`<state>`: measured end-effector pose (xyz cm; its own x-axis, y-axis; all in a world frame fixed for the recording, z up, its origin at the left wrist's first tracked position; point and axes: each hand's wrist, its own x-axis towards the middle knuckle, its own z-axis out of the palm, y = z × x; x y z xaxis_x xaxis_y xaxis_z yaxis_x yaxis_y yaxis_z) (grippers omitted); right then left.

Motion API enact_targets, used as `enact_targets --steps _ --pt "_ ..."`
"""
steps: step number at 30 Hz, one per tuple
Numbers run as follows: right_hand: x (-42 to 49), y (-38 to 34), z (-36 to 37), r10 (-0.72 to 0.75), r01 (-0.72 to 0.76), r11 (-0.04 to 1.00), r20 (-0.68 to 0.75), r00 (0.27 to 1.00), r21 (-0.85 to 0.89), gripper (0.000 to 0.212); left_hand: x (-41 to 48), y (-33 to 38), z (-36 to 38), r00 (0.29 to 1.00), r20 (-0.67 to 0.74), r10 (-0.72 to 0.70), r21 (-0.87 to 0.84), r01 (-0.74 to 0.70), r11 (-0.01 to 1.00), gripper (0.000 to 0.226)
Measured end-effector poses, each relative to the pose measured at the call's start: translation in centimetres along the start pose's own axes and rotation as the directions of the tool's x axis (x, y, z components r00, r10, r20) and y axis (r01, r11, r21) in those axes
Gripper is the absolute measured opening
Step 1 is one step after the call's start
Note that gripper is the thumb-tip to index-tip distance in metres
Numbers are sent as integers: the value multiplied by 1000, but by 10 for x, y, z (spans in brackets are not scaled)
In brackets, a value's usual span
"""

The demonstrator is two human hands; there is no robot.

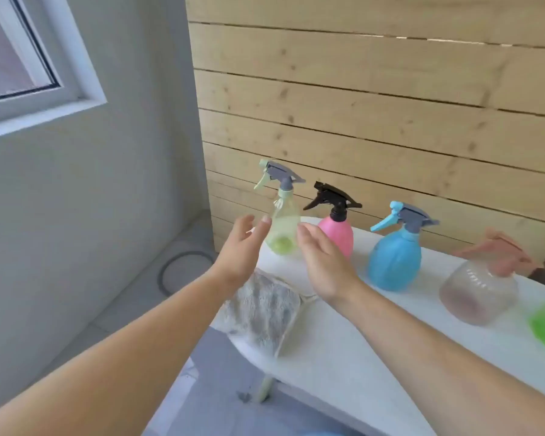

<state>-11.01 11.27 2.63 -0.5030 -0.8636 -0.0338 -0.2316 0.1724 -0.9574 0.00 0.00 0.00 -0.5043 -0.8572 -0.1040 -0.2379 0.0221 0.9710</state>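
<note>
My left hand [243, 250] and right hand [323, 262], fingers [262, 230] straight and holding nothing, flank the pale green spray bottle [283, 221] standing upright at the desk's [359, 341] far left end, beside a pink bottle [339, 234].

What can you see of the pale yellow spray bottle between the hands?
The pale yellow spray bottle is translucent plastic, with a grey pump head, a green trigger and a greenish patch near its base. It stands upright on the table, left of the pink bottle. The left hand and right hand flank it, open; contact is unclear.
</note>
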Motion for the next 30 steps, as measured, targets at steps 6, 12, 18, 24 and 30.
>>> enact_targets --steps 6,12,18,24,30 --pt "35 37 23 -39 40 999 -43 998 20 43 32 -34 20 996 90 16 -60 -11 998 75" --pt "62 53 34 -106 108 994 -97 990 20 34 68 -44 31 987 105 118 -67 -111 992 83" --pt "68 44 38 -125 133 989 -116 985 58 37 82 -46 29 977 106 183 -87 -174 981 76" --pt "45 37 32 -140 149 985 -105 985 89 26 61 -45 23 962 57 266 -45 -263 964 78" --pt "-17 16 12 -171 190 974 -149 974 122 23 4 -33 27 912 -37 409 111 -403 909 75"
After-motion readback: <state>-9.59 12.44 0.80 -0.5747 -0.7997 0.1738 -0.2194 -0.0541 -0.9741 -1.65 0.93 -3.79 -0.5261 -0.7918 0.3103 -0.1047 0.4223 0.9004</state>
